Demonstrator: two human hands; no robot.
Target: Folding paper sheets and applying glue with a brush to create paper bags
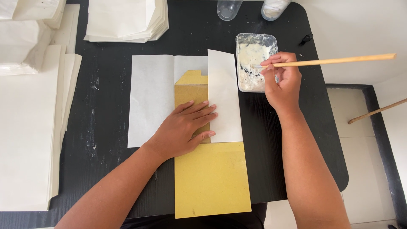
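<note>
My left hand [186, 127] lies flat, fingers spread, on a white paper sheet [150, 97] and the yellow cardboard template [210, 178] that rests on it. The paper's right flap [222, 93] is folded over the template. In my right hand [282, 80] is a long wooden stick [335, 61], its tip over a clear rectangular tub of white paste [254, 59].
The black table [106, 123] carries stacks of white paper at the left [25, 127] and top [125, 19]. Two clear cups [229, 8] stand at the far edge. A small black cap [306, 38] lies beside the tub. Another stick [377, 111] lies on the floor at right.
</note>
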